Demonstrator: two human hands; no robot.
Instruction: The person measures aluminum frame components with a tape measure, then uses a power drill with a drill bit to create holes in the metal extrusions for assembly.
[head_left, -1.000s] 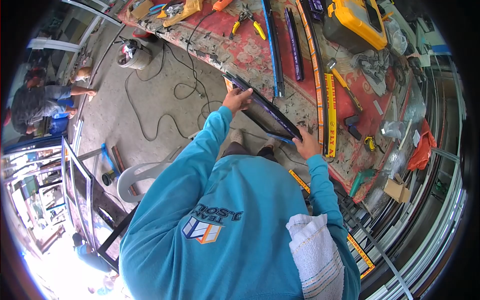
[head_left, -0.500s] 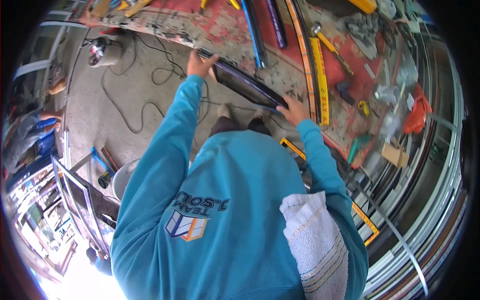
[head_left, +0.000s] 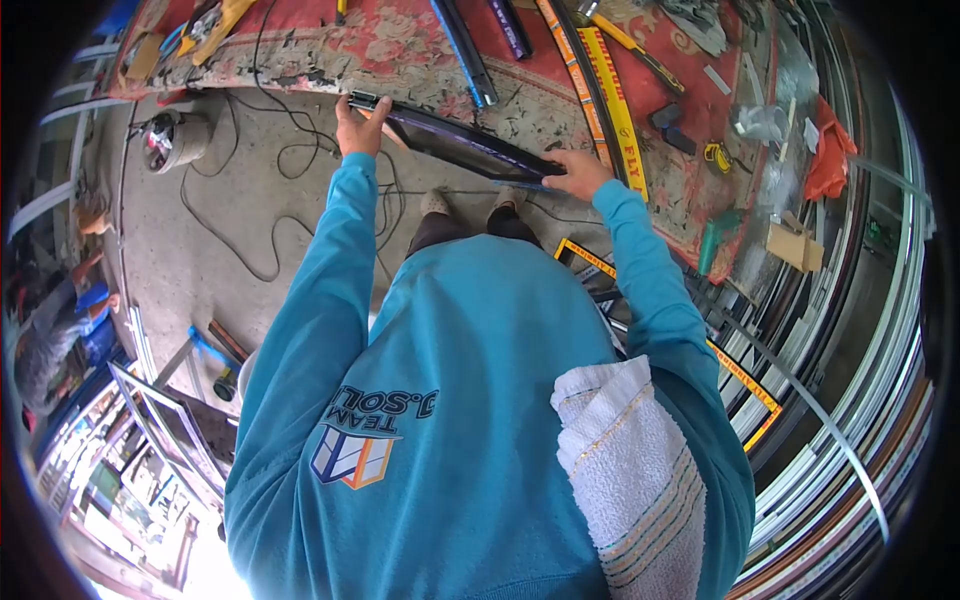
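Note:
A dark framed panel (head_left: 450, 143) is held out in front of me at the edge of the carpet-covered surface, slanting down to the right. My left hand (head_left: 362, 127) grips its left end, thumb and fingers around the frame. At its right end my right hand (head_left: 577, 175) holds the frame's corner. Beyond it on the red carpet (head_left: 385, 45) lie a blue-edged dark bar (head_left: 463, 52), a second dark bar (head_left: 510, 28), an orange-taped strip (head_left: 580, 75) and a yellow-labelled strip (head_left: 615, 115).
A yellow-handled hammer (head_left: 640, 52), a tape measure (head_left: 717, 156) and a green tool (head_left: 714, 243) rest on the carpet. A bucket (head_left: 175, 140) and cables (head_left: 270, 235) are on the floor at left. Long metal profiles (head_left: 850, 330) fill the right side.
The view has shifted, so the carpet and its tools sit further up and left. The panel and both hands appear further left, still together, and the panel's slant is slightly flatter.

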